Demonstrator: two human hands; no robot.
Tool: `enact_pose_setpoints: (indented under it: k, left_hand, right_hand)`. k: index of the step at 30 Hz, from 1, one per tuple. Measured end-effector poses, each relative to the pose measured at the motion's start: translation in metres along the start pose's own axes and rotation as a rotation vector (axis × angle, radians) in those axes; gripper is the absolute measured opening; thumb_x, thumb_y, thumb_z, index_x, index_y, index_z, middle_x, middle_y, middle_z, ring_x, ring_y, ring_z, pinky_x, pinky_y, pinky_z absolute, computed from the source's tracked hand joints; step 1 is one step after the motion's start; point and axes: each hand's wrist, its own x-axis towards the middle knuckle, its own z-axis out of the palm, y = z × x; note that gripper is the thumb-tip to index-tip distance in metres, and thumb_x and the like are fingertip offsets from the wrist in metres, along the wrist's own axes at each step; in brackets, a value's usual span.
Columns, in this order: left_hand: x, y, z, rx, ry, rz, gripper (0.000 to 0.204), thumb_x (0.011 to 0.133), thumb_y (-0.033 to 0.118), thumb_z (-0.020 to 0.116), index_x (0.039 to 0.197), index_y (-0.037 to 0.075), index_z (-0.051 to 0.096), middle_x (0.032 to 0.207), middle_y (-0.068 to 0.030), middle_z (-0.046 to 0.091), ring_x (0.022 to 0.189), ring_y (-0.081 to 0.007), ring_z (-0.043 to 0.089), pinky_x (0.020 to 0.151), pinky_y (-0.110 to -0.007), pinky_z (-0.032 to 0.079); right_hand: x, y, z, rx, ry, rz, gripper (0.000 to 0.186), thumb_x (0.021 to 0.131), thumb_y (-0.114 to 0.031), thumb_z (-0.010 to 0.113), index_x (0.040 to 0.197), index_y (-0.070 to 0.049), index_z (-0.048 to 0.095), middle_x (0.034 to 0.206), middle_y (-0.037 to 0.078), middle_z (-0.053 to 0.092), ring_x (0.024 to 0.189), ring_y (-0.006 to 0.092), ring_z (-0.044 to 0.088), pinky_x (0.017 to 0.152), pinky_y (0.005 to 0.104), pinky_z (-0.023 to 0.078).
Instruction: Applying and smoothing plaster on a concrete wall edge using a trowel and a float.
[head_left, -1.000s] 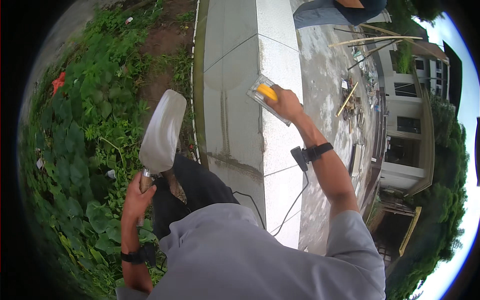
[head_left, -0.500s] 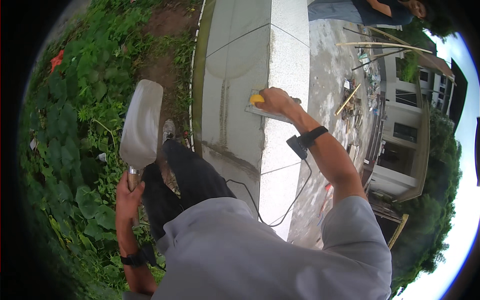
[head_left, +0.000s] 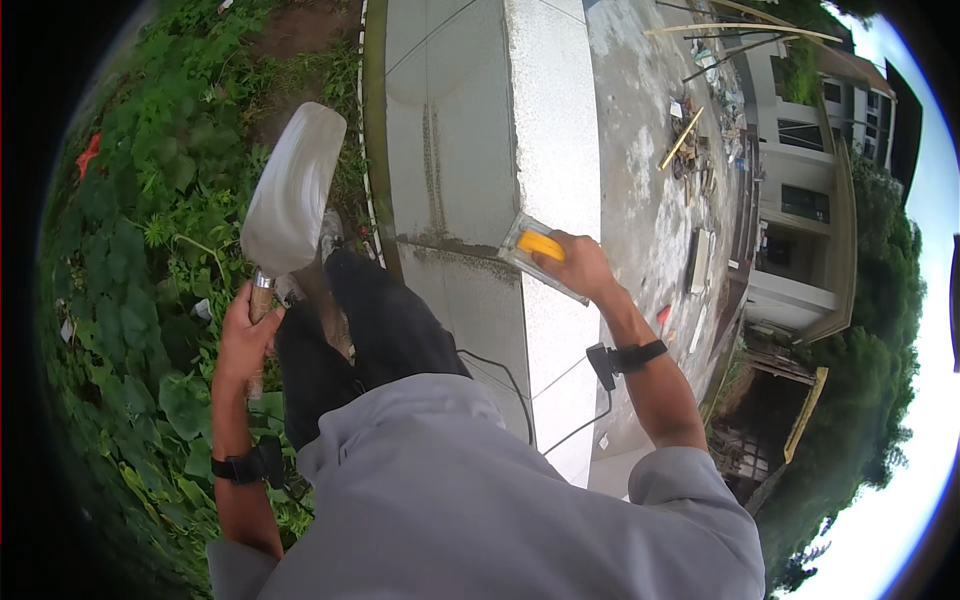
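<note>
The right hand [head_left: 580,268] is bringing the yellow-handled float [head_left: 541,246] back along the corner of the wall [head_left: 556,130], from well beyond the dark band [head_left: 455,244] to just beside that band's end. The left hand [head_left: 243,335] is tipping the trowel [head_left: 295,190] toward the band after holding it straighter half a second ago. The co-worker, earlier showing beyond the band, is now falling outside the view

Right grip [head_left: 582,268] covers part of yellow float handle [head_left: 538,245]; left grip [head_left: 243,337] hides mid trowel handle [head_left: 261,298]. Wall [head_left: 455,150] cut off at 12 o'clock, grey shirt [head_left: 500,500] at 6. Debris [head_left: 688,158] at 2 o'clock too small to tell.
</note>
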Motion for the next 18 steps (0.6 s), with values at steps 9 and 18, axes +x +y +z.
enact_pose_setpoints:
  k: [9, 18]
  left_hand:
    - [-0.013, -0.020, 0.020, 0.052, -0.114, -0.014, 0.042, 0.088, 0.012, 0.066, 0.126, 0.001, 0.051, 0.069, 0.0011, 0.051, 0.050, -0.0073, 0.048, 0.045, -0.025, 0.041]
    - [-0.053, -0.052, 0.052, 0.058, -0.047, -0.025, 0.042, 0.088, 0.012, 0.065, 0.126, 0.001, 0.051, 0.067, 0.0016, 0.050, 0.049, -0.0072, 0.049, 0.045, -0.025, 0.041]
  right_hand:
    - [0.017, -0.006, 0.002, -0.345, 0.018, -0.133, 0.040, 0.086, -0.039, 0.067, 0.103, -0.002, 0.068, 0.077, 0.020, 0.069, 0.073, 0.0372, 0.068, 0.070, 0.0451, 0.054]
    - [0.006, -0.029, 0.079, -0.387, -0.255, -0.289, 0.035, 0.085, -0.036, 0.065, 0.094, -0.003, 0.070, 0.079, 0.019, 0.070, 0.078, 0.0370, 0.069, 0.073, 0.0454, 0.055]
